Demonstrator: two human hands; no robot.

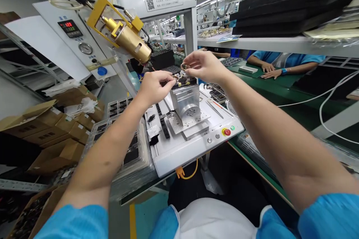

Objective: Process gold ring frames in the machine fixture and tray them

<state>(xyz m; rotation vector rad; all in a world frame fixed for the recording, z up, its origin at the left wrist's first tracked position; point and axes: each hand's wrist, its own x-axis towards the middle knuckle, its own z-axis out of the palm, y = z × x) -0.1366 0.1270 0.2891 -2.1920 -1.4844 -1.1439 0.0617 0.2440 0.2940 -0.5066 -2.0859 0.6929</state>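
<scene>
My right hand (206, 66) pinches a small dark, round part (184, 66) between thumb and fingertips, just above the fixture. Lower and to the left, my left hand (155, 87) is closed, thumb against forefinger, at the fixture's left edge. Whatever lies between its fingertips is too small to make out. Beneath both hands stands a silver metal fixture block (185, 101) with a dark top carrying small yellowish pieces (183, 83). It is mounted on the white bed of a bench machine (179, 153). Tweezers (215, 109) lie on the bed to the right.
A gold dispensing head (131, 43) hangs at upper left, close to my left hand. Stacked clear trays (131, 157) stand left of the machine. A red stop button (227, 132) sits on its front edge. Across the green bench (263, 89) rest another person's hands (270, 71).
</scene>
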